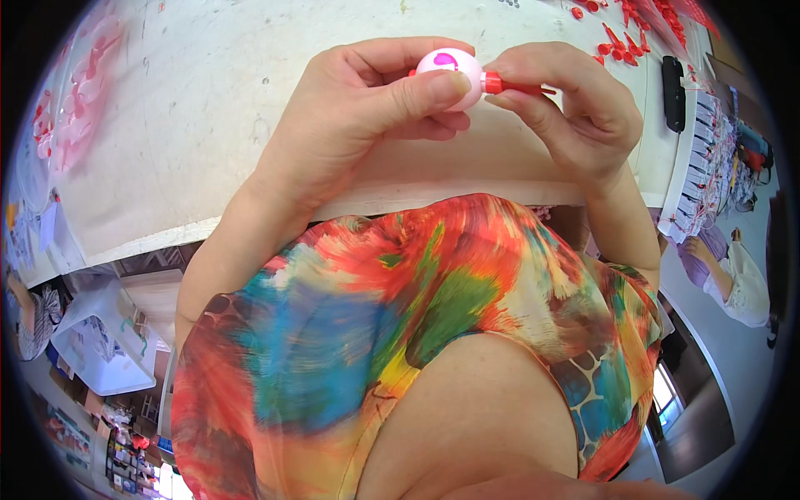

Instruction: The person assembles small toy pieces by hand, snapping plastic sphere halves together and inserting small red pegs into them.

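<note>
Above the far part of the white table, my left hand (375, 92) is closed round a small white-pink ball (467, 67) with a magenta mark on it. The thumb presses on the ball's near side, and the fingers curl behind it. At the ball's right side sits a red plastic stem piece (492, 82) with a thin end pointing right. My right hand (575, 100) pinches this piece between thumb and forefinger. Ball and stem piece touch; how deep the stem goes in is hidden.
Several red stem pieces (623, 48) lie at the table's far right, beside a black oblong object (673, 93). A clear bag with pink-white parts (87, 92) rests at the left. A white plastic bin (104, 346) stands low at left. Another person's arm (721, 275) shows at right.
</note>
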Motion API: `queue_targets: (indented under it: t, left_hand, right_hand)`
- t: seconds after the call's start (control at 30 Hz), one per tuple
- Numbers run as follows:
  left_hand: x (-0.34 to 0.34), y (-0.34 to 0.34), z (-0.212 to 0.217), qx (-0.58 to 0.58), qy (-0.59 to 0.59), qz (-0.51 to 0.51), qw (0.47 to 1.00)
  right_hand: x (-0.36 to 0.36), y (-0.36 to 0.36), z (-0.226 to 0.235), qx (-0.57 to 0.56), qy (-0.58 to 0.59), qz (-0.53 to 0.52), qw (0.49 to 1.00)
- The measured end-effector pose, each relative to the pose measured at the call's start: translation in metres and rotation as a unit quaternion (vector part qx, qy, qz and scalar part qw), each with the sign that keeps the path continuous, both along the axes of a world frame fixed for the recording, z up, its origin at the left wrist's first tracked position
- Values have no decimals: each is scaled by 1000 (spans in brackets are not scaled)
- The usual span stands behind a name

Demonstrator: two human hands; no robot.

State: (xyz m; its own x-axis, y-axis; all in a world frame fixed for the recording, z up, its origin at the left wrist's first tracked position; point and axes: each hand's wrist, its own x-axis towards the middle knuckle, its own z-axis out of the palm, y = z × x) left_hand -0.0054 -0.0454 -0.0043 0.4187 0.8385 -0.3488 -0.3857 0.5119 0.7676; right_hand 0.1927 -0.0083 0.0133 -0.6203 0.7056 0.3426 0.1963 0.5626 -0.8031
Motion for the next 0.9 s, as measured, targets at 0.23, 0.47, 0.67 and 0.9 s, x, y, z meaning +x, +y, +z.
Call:
queue_targets:
  t: [0.23,0.47,0.67,0.9]
  left_hand:
    - [1,0,5,49,96,15,994]
    - [1,-2,5,59,81,25,995]
    - [4,-3,2,66,103,20,992]
    - [7,-5,-3,61,105,27,992]
  right_hand:
    - [3,3,6,92,-180,14,979]
    - [4,8,-3,7,-102,25,994]
    - [4,0,-18,-75,-53,5,996]
    - [-1,-5,-26,-87,-18,-7,996]
